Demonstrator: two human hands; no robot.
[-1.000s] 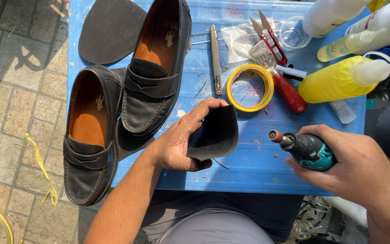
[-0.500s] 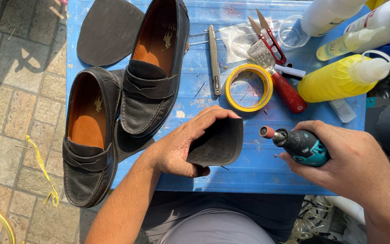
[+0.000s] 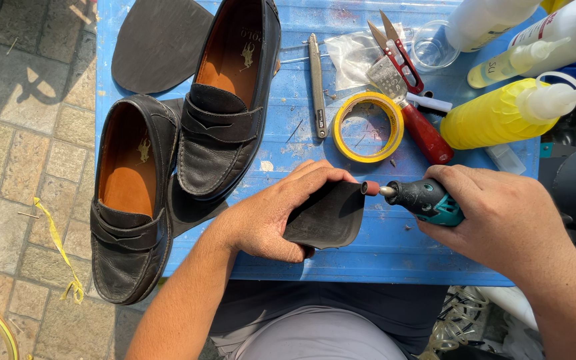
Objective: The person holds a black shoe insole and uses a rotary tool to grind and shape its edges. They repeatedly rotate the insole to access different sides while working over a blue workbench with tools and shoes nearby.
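Left hand (image 3: 271, 217) sits at the middle of the blue table (image 3: 288, 133), fingers curled and pressed together over the top edge of a dark rubber sole piece (image 3: 325, 217), thumb tucked beneath it, so the piece is pinched and held just above the tabletop. Right hand (image 3: 501, 220) is at three o'clock from it, fingers wrapped tight around a black-and-teal rotary tool (image 3: 425, 199); the tool points toward nine o'clock and its small reddish sanding drum (image 3: 370, 188) touches the upper right corner of the sole piece.

At twelve o'clock from the sole piece lies a roll of yellow tape (image 3: 368, 127), flat on the table, with a slim grey craft knife (image 3: 317, 85) just beside it at its ten o'clock. A red-handled rasp (image 3: 411, 110) lies across the tape's right edge, and red-handled snips (image 3: 398, 50) rest above that on a clear plastic bag (image 3: 351, 53). A yellow squeeze bottle (image 3: 491, 117) lies on its side at two o'clock, white bottles (image 3: 535, 33) beyond it.

At ten o'clock from the left hand, one black loafer (image 3: 228, 100) lies on the table, its tan lining showing; a second black loafer (image 3: 131, 200) at nine o'clock hangs over the table's left edge, touching the first. A flat dark sole sheet (image 3: 158, 43) lies at eleven o'clock, near the far corner
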